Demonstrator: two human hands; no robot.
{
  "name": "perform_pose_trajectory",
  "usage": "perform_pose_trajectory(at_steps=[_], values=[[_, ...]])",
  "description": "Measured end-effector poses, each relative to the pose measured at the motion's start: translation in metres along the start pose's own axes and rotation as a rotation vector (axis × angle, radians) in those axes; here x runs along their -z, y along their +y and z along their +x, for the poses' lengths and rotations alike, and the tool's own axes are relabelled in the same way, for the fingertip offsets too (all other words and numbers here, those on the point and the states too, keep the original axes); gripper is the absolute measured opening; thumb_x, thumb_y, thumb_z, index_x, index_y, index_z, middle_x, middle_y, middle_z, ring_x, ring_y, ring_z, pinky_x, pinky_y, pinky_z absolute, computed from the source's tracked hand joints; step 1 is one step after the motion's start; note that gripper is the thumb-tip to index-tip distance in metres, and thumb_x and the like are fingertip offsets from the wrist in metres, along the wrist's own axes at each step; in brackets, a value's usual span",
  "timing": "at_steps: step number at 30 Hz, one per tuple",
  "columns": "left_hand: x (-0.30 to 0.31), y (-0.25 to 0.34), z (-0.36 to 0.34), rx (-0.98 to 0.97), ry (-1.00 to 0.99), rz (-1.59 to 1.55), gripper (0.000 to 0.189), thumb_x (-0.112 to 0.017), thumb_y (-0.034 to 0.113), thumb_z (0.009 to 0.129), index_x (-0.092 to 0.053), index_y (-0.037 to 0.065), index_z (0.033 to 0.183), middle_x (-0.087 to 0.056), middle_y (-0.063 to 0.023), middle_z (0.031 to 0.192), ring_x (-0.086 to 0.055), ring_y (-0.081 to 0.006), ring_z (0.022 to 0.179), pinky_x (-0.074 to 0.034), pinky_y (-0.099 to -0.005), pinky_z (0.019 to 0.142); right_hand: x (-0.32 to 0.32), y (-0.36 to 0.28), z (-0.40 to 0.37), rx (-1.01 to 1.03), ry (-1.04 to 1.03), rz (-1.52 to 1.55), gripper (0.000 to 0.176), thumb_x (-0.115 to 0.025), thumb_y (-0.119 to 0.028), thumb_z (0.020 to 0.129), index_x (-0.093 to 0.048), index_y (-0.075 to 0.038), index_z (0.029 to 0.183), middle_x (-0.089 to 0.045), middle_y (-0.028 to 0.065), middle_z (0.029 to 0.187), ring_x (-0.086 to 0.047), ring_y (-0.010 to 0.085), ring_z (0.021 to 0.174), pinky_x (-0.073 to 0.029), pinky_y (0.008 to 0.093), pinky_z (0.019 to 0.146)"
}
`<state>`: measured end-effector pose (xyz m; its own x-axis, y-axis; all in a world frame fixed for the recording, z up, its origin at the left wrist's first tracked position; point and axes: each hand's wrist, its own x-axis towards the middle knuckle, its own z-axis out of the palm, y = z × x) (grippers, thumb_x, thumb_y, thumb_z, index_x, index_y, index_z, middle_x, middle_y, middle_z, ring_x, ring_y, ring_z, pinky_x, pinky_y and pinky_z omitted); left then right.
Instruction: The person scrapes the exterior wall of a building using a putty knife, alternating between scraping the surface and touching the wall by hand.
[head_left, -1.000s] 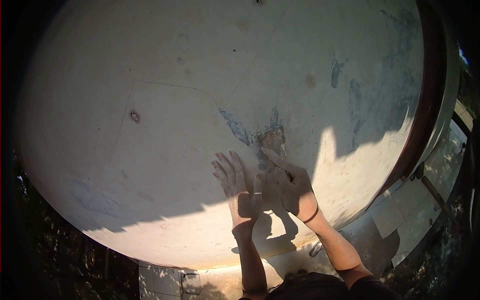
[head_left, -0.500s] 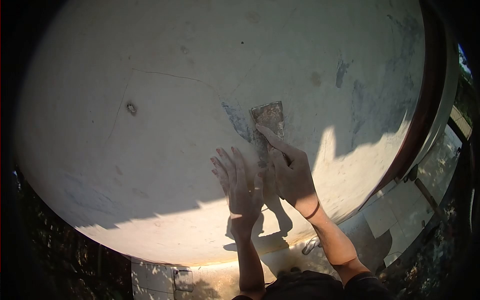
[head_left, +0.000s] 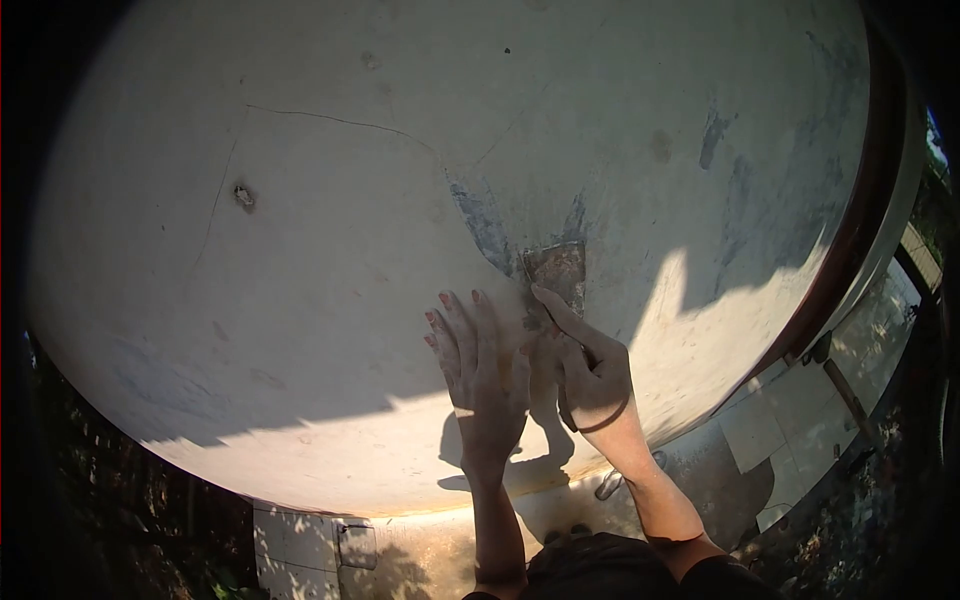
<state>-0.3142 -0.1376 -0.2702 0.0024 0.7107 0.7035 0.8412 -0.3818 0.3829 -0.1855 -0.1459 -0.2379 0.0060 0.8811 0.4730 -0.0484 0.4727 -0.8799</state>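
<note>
My right hand (head_left: 597, 380) is wrapped round a scraper (head_left: 558, 272) with a broad, worn, rusty blade. The blade lies against a pale wall (head_left: 330, 230), its wide edge facing up, and my thumb runs along its side. The scraper's handle is mostly hidden in my hand. Left of it, my left hand (head_left: 482, 365) rests with fingers stretched out against the wall, holding nothing. Just above both hands, a grey-blue bare patch (head_left: 482, 225) shows in the wall, and a smaller grey streak rises from the blade's top edge.
A thin crack (head_left: 340, 120) runs across the upper left, near a small hole (head_left: 244, 197). More grey patches mark the right side. A dark red vertical band (head_left: 850, 230) borders the wall at right. Below lies a paved floor (head_left: 300, 550), and sunlight crosses the wall's lower part.
My right hand and the scraper have moved down along the wall, uncovering a grey streak above the blade. The left hand stays nearly in place. The view has shifted slightly.
</note>
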Motion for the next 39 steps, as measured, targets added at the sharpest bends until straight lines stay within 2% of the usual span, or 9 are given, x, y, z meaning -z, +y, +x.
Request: perform_pose_trajectory(at_steps=[4, 8, 12, 24, 27, 30, 34, 36, 39], values=[[0.0, 0.001, -0.002, -0.005, -0.001, 0.001, 0.073, -0.058, 0.023, 0.092, -0.023, 0.008, 0.154, -0.006, -0.0209, 0.162, -0.001, -0.0417, 0.149, -0.006, -0.0561, 0.119, 0.002, -0.035, 0.023, -0.012, -0.048, 0.117, 0.044, -0.038, -0.003, 0.097, -0.052, -0.001, 0.138, -0.067, 0.0057, 0.077, -0.058, 0.0045, 0.07, -0.046, 0.0198, 0.067], [0.001, 0.001, -0.002, -0.006, 0.023, 0.028, 0.07, -0.057, 0.021, 0.091, -0.026, 0.007, 0.153, -0.014, -0.0235, 0.16, -0.007, -0.0442, 0.148, -0.01, -0.0571, 0.118, -0.008, 0.008, 0.002, 0.114, 0.039, 0.012, 0.039, -0.038, -0.005, 0.101, -0.053, -0.003, 0.138, -0.054, -0.0021, 0.059, -0.044, -0.001, 0.051, -0.036, 0.0169, 0.049], [0.0, 0.0, -0.001, -0.007, 0.025, 0.037, 0.07, -0.057, 0.022, 0.091, -0.026, 0.008, 0.153, -0.015, -0.0225, 0.16, -0.007, -0.044, 0.148, -0.011, -0.0572, 0.118, -0.003, 0.007, 0.002, 0.066, 0.019, -0.022, 0.04, -0.039, -0.004, 0.1, -0.054, -0.003, 0.137, -0.053, -0.0031, 0.062, -0.04, -0.0018, 0.051, -0.031, 0.0163, 0.048], [-0.006, -0.001, -0.002, 0.01, 0.034, 0.081, 0.07, -0.058, 0.022, 0.092, -0.027, 0.009, 0.153, -0.013, -0.0222, 0.16, -0.007, -0.0439, 0.148, -0.012, -0.0574, 0.118, -0.004, -0.009, 0.014, 0.034, 0.031, -0.009, 0.041, -0.045, -0.001, 0.096, -0.058, -0.008, 0.134, -0.067, 0.012, 0.08, -0.056, 0.006, 0.069, -0.047, 0.0246, 0.067], [-0.005, 0.0, -0.003, 0.014, 0.035, 0.072, 0.069, -0.057, 0.022, 0.092, -0.027, 0.009, 0.153, -0.014, -0.0224, 0.16, -0.008, -0.0437, 0.148, -0.013, -0.0572, 0.118, -0.005, -0.025, 0.023, 0.072, -0.011, -0.013, 0.042, -0.04, 0.0, 0.098, -0.054, -0.004, 0.137, -0.062, -0.0013, 0.08, -0.04, 0.0009, 0.059, -0.033, 0.0172, 0.054], [-0.006, -0.002, -0.006, 0.019, 0.024, 0.092, 0.07, -0.057, 0.021, 0.092, -0.027, 0.01, 0.153, -0.014, -0.0222, 0.16, -0.009, -0.0436, 0.148, -0.014, -0.0571, 0.118, -0.006, -0.003, 0.002, -0.049, 0.001, 0.023, 0.044, -0.043, -0.001, 0.094, -0.058, -0.009, 0.135, -0.07, 0.0147, 0.091, -0.058, 0.0059, 0.076, -0.047, 0.023, 0.073], [-0.005, -0.005, -0.009, 0.017, -0.006, 0.117, 0.07, -0.057, 0.02, 0.092, -0.026, 0.011, 0.154, -0.015, -0.0215, 0.16, -0.01, -0.0439, 0.147, -0.014, -0.057, 0.118, -0.002, 0.0, -0.002, -0.122, -0.004, -0.04, 0.043, -0.043, -0.001, 0.096, -0.057, -0.006, 0.135, -0.069, 0.0073, 0.092, -0.051, 0.0032, 0.069, -0.043, 0.0205, 0.064], [-0.004, -0.003, -0.01, 0.033, -0.019, 0.071, 0.07, -0.057, 0.018, 0.092, -0.025, 0.011, 0.154, -0.012, -0.021, 0.161, -0.007, -0.043, 0.148, -0.012, -0.0562, 0.119, -0.006, -0.011, 0.016, 0.035, 0.008, 0.077, 0.043, -0.042, 0.0, 0.095, -0.056, -0.003, 0.136, -0.054, -0.0044, 0.069, -0.038, -0.0001, 0.057, -0.033, 0.0171, 0.053], [-0.004, -0.003, -0.014, 0.038, -0.022, 0.029, 0.07, -0.057, 0.017, 0.093, -0.025, 0.011, 0.154, -0.009, -0.0201, 0.161, -0.003, -0.0418, 0.148, -0.01, -0.0554, 0.119, -0.011, -0.017, 0.026, 0.149, -0.004, 0.089, 0.043, -0.043, 0.0, 0.095, -0.057, -0.004, 0.135, -0.053, -0.0044, 0.067, -0.039, -0.0006, 0.056, -0.033, 0.0177, 0.052]])
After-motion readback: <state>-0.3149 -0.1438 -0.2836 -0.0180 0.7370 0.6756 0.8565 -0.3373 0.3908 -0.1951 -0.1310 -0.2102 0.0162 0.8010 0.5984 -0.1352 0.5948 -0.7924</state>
